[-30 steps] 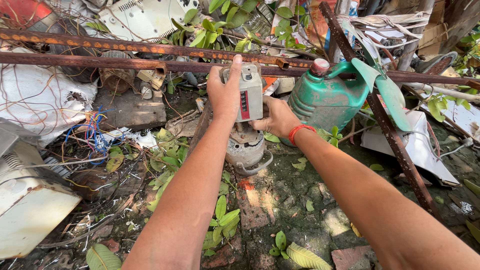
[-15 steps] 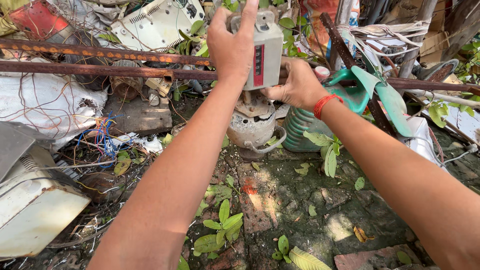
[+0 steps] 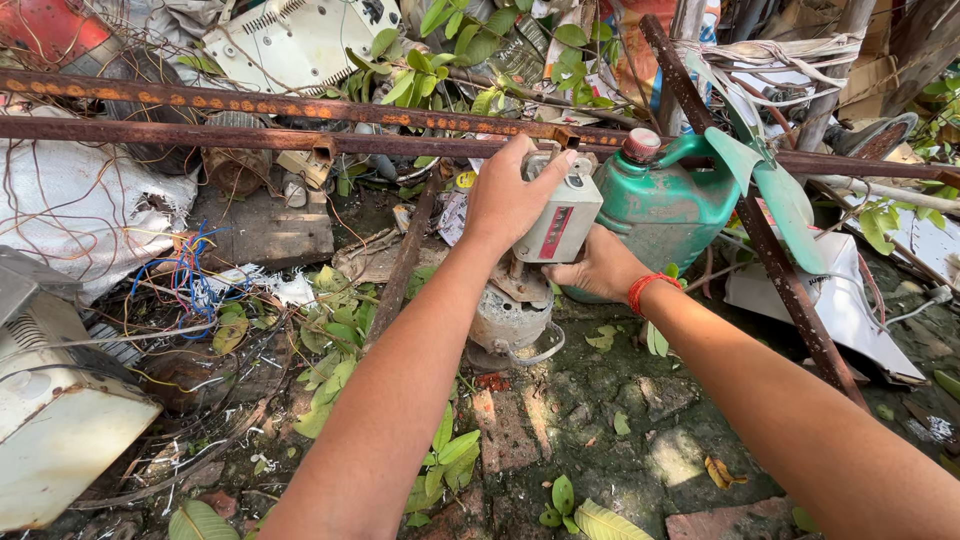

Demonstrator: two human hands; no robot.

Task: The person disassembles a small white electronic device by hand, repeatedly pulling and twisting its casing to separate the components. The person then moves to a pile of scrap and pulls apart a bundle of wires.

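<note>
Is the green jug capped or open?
Capped. The green jug stands upright behind the right hand, and a red screw cap sits on its neck. How full it is cannot be told.

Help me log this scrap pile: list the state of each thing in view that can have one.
left hand: gripping the top of the grey control box
right hand: holding the box from behind
grey control box: lifted, tilted
green jug: upright, red cap on
rusty bars: lying across, corroded
coloured wires: loose, tangled

A single head-worn camera looked steeply down and forward along both outstretched arms, close above the ground (image 3: pixel 600 400), with scrap filling the frame's upper part.
</note>
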